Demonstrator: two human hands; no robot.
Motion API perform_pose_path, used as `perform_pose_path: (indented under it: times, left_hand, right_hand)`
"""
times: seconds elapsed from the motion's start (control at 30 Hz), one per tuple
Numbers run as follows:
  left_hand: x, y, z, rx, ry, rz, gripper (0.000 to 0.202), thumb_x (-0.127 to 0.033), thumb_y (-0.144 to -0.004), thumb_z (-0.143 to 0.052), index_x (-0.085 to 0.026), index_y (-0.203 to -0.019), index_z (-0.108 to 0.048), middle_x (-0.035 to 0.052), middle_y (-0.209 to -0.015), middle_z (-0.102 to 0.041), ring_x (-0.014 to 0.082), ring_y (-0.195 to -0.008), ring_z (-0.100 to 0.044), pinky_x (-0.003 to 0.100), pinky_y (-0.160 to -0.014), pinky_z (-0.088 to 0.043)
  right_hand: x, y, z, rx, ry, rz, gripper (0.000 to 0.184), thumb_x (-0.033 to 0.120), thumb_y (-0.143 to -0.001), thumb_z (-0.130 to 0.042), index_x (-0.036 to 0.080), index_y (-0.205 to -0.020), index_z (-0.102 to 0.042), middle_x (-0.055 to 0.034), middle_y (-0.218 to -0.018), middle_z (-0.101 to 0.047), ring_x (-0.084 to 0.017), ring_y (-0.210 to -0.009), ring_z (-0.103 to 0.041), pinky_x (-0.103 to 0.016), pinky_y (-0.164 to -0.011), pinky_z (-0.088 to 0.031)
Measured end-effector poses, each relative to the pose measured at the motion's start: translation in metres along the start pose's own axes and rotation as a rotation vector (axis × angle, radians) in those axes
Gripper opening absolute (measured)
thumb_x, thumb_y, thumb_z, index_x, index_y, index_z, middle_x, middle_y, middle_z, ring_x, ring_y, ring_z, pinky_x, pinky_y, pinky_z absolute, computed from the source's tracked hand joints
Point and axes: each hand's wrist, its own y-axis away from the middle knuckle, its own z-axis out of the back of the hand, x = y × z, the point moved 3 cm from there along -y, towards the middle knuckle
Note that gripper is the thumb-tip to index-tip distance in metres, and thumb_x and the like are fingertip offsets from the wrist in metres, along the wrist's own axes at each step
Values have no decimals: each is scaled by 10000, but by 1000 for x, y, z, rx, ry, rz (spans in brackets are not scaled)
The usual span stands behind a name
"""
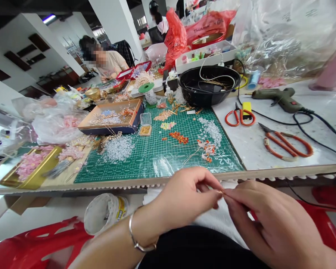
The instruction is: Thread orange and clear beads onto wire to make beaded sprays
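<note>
My left hand (189, 198), with a silver bangle at its wrist, is closed in a pinch just in front of the table edge. A tiny gold-coloured piece (220, 192) shows at its fingertips; its exact kind is too small to make out. My right hand (271, 220) pinches at the same spot, its thumb and finger meeting those of the left. Beyond the hands, on a green cutting mat (156, 168), lie orange beads (179, 137), a cluster of orange and white beads (207, 149) with a thin wire, and heaps of clear beads (117, 147).
Orange-handled scissors (288, 144), smaller snips (240, 116) and a glue gun (280, 98) with its cord lie to the right. A black basin (210, 87) stands behind the mat, a shallow box (112, 117) at its left. A white bucket (105, 213) is below the table. Another person sits across.
</note>
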Motion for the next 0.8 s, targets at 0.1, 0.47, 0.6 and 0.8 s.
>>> perform_pose_path:
  times: [0.1, 0.47, 0.6, 0.8]
  left_hand:
    - [14, 7, -24, 61, 385, 85, 326, -350, -710, -864, -160, -822, -624, -8, -651, -656, 111, -603, -636, 212, -562, -493]
    - [32, 8, -31, 163, 806, 137, 331, -235, -668, -911, -145, -794, -619, 7, -685, -710, 120, -605, -711, 184, -565, -553]
    - [29, 11, -25, 64, 858, 112, 288, -155, -674, -902, -128, -785, -638, 16, -801, -731, 105, -650, -725, 167, -597, -561]
    - [28, 14, -25, 54, 841, 94, 269, -151, -671, -908, -126, -770, -660, 20, -805, -735, 116, -671, -722, 200, -643, -575]
  right_hand:
    - [-3, 4, -6, 41, 20, 73, 180, 109, -891, -584, 269, -966, -615, 14, -626, -675, -167, -507, -609, -293, -525, -455]
    - [-2, 14, 8, 97, -179, -193, 142, 188, -975, -535, 297, -903, -591, 35, -698, -705, -134, -574, -663, -236, -539, -510]
    - [4, 14, 17, 53, -78, -234, 139, 208, -942, -556, 285, -826, -556, 30, -626, -651, -132, -474, -581, -254, -469, -453]
    - [12, 6, 14, 75, -39, -138, 142, 149, -899, -548, 255, -806, -560, 33, -602, -631, -109, -467, -575, -222, -459, -440]
